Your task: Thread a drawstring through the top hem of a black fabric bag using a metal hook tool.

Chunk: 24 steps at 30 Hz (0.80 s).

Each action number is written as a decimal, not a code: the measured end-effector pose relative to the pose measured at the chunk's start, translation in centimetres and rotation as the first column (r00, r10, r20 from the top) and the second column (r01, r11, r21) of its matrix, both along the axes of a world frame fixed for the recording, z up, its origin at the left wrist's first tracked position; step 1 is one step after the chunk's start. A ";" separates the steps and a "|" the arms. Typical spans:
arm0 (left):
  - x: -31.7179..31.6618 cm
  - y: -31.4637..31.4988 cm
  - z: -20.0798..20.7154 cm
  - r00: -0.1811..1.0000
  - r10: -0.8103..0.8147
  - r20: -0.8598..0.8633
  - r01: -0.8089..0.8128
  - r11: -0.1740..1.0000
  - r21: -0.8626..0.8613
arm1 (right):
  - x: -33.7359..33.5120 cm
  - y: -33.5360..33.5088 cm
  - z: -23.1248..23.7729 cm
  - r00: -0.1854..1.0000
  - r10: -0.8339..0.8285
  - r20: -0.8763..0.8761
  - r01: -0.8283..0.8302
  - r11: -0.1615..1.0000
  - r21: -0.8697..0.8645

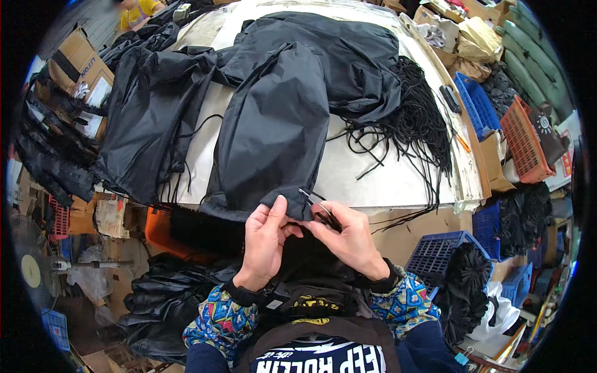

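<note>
A black drawstring-type fabric bag (270, 124) lies lengthwise on the white tabletop, its near edge hanging at the front. My left hand (262, 242) pinches the bag's near corner between thumb and fingers. Close beside it, my right hand (349, 239) is closed around small metal snips (309, 198), their tips at the cloth just right of my left thumb. The fingers partly cover the handles, so I cannot tell whether the blades touch a thread.
Behind lies a heap of black bags (348, 50) with a tangle of black cords (426, 118). Another black bag (149, 118) sits at left. A blue basket (476, 105) and an orange crate (525, 140) stand right of the table. Someone in yellow (140, 12) is at far left.
</note>
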<state>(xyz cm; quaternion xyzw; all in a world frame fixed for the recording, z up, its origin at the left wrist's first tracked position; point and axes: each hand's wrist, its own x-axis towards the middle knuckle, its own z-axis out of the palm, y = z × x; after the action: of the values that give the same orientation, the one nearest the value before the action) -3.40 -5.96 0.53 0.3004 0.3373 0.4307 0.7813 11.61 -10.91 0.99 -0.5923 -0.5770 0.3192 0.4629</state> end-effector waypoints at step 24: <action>-0.6 -0.2 0.1 0.991 0.125 -0.043 -0.124 0.992 0.028 | -0.3 -1.3 2.6 0.715 0.018 0.699 -0.214 0.958 0.193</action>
<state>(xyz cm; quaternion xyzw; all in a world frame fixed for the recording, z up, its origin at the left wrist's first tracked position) -4.02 -6.13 0.63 0.2982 0.3673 0.4761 0.7413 11.30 -12.22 3.57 -0.5646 -0.7806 0.0258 0.2670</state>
